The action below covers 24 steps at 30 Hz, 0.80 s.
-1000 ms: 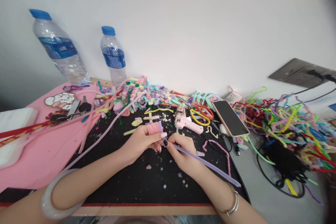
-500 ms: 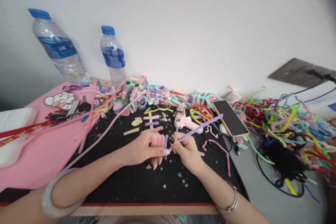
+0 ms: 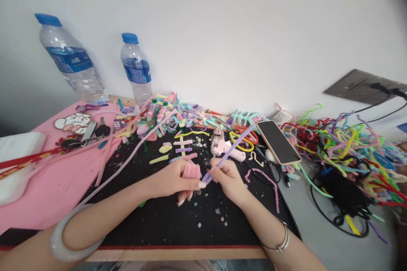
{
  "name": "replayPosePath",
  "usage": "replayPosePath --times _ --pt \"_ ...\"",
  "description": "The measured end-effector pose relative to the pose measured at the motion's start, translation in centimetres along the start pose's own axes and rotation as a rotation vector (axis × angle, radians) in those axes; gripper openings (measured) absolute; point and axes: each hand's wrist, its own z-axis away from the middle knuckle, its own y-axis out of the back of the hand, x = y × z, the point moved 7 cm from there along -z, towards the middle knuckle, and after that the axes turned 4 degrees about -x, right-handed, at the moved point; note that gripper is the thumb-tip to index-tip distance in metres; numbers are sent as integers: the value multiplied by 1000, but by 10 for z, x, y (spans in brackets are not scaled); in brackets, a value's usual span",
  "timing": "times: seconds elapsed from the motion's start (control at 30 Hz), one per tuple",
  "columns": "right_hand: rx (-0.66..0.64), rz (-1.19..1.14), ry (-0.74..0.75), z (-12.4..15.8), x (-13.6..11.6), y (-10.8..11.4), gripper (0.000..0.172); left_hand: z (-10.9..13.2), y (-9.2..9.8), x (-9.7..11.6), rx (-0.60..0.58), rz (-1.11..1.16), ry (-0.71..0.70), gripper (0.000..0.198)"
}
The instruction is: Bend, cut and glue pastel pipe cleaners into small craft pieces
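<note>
Over the black mat, my left hand (image 3: 178, 180) is closed round a ribbed pink piece of pipe cleaners (image 3: 191, 171) laid side by side. Its thumb and finger pinch near the lower end of a purple pipe cleaner (image 3: 237, 146). My right hand (image 3: 227, 178) grips that same purple pipe cleaner between thumb and fingers, its long end sticking up to the right. The lower end looks bent back beside my left thumb, though fingers partly hide it. Just behind my right hand lies a pink glue gun (image 3: 227, 149).
Short pipe-cleaner pieces (image 3: 182, 150) lie on the mat (image 3: 152, 228) behind my hands. A phone (image 3: 280, 142) and a pile of pipe cleaners (image 3: 352, 144) are at right, with a black cable bundle (image 3: 343, 194). Two water bottles (image 3: 136, 67) stand by the wall; keys (image 3: 102, 129) lie left.
The purple pipe cleaner's free end has swung up and to the left, so it stands steeper. My right hand has shifted slightly while both hands stay close together.
</note>
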Motion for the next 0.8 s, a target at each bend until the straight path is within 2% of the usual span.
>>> replayPosePath --times 0.07,0.13,0.23,0.3,0.37,0.5,0.63,0.8 --pt "189 -25 16 1 3 16 44 0 10 0 156 -120 -11 39" --pt "275 -21 26 1 4 23 43 1 16 1 265 -253 -22 35" --pt "277 44 46 2 1 22 42 4 16 7 356 -405 -90 23" --pt "261 111 59 2 -2 18 41 7 17 10 402 -413 -116 35" --pt "255 177 72 3 -4 13 39 10 18 14 443 -405 -150 35" --pt "191 265 89 5 -6 1 37 9 10 19 372 -401 -226 16" --pt "122 274 41 5 0 -7 35 6 6 10 338 -327 -190 25" --pt "147 213 8 4 4 -4 27 0 3 -3 254 -130 -118 23"
